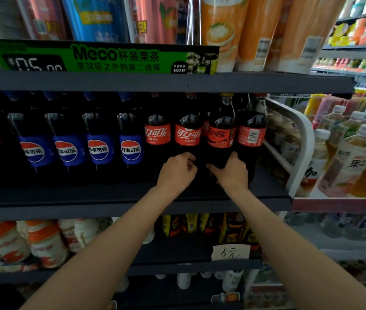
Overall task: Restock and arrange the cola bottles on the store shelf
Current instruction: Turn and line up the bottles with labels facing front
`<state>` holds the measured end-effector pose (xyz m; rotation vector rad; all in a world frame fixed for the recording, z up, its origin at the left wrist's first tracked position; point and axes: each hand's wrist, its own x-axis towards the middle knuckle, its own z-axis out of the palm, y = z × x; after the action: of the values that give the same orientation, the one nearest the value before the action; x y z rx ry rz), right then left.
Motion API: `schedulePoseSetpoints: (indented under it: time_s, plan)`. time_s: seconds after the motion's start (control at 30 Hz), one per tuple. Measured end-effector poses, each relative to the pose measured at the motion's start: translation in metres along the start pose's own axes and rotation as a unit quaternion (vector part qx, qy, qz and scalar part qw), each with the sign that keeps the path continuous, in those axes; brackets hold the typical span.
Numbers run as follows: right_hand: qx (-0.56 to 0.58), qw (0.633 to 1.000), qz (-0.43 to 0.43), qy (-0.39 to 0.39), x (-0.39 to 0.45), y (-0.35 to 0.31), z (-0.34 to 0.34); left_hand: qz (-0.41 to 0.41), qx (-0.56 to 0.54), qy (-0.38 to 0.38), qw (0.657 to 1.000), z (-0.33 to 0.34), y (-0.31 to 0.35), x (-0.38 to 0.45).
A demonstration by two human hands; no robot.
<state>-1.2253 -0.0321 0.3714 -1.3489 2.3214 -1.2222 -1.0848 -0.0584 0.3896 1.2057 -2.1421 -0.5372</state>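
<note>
Two bare forearms are reaching up from the bottom of the view toward the dark middle shelf point(133, 199). The left hand point(177, 171) is sitting at the base of a red-labelled cola bottle point(187, 133), its fingers curling in against the dark lower body; whether it is really gripping the bottle or only touching it cannot be told. The right hand point(231, 172) is wrapping round the lower part of the tilted cola bottle point(221, 133) just beside it, thumb spreading toward the left hand, and this bottle is leaning to the left with its yellow cap near the shelf above. Both bottles are standing near the front of the shelf, in the right half of the row.

Flanking them, another cola bottle point(157, 133) is standing upright on the left and a fourth point(252, 130) is showing its barcode on the right, next to the white end rail point(302, 139). Further left, four blue-labelled Pepsi bottles point(81, 148) are lining up in a row. Above, a green Meco price strip point(115, 57) is fronting the upper shelf, with orange cups point(224, 30) standing beside it. Off to the right, pale tea bottles point(354, 157) are crowding a neighbouring rack.
</note>
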Motion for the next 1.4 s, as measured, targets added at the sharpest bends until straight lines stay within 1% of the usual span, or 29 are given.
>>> schedulePoseSetpoints:
  time_s: [0.07,0.13,0.23,0.33,0.5,0.6,0.67,0.73,0.83,0.93,1.03,1.1,1.23,1.4]
  plan:
    - [0.028,0.999,-0.011,-0.031,0.004,0.003,-0.002,-0.009,0.005,0.019,1.0,0.001,-0.001,-0.001]
    - [0.062,0.994,-0.023,-0.089,0.005,0.002,-0.006,-0.016,0.014,0.036,0.999,0.005,0.002,0.0]
    - [0.109,0.977,-0.029,-0.182,0.007,-0.002,-0.015,-0.022,0.042,0.016,0.999,0.012,0.012,0.002]
    - [0.125,0.966,-0.02,-0.224,0.01,-0.003,-0.02,-0.027,0.05,0.001,0.998,0.016,0.02,0.006]
    - [0.13,0.967,-0.014,-0.218,0.015,-0.001,-0.017,-0.062,0.063,-0.029,0.996,0.018,0.024,0.013]
    - [0.121,0.977,-0.018,-0.173,0.013,0.0,-0.009,-0.079,0.072,-0.048,0.993,0.018,0.022,0.017]
    - [0.094,0.985,-0.035,-0.137,0.011,0.001,-0.004,-0.084,0.073,-0.047,0.993,0.017,0.021,0.021]
    - [0.081,0.988,-0.038,-0.129,0.012,-0.001,-0.002,-0.084,0.07,-0.04,0.993,0.016,0.02,0.022]
    - [0.084,0.985,-0.021,-0.147,0.016,0.0,-0.005,-0.057,0.067,-0.012,0.996,0.021,0.017,0.016]
    - [0.082,0.984,-0.031,-0.152,0.015,0.006,-0.009,-0.014,0.066,0.044,0.997,0.026,0.012,0.006]
    - [0.098,0.984,-0.047,-0.144,0.013,0.007,-0.013,0.017,0.059,0.092,0.994,0.027,0.011,0.004]
    - [0.095,0.985,-0.051,-0.131,0.012,0.004,-0.013,0.022,0.048,0.106,0.993,0.027,0.012,0.005]
    - [0.041,0.99,-0.055,-0.126,0.012,-0.002,-0.005,0.035,0.043,0.1,0.993,0.027,0.01,0.007]
    - [0.017,0.991,-0.041,-0.13,0.015,-0.006,-0.001,0.044,0.055,0.069,0.995,0.026,0.007,0.01]
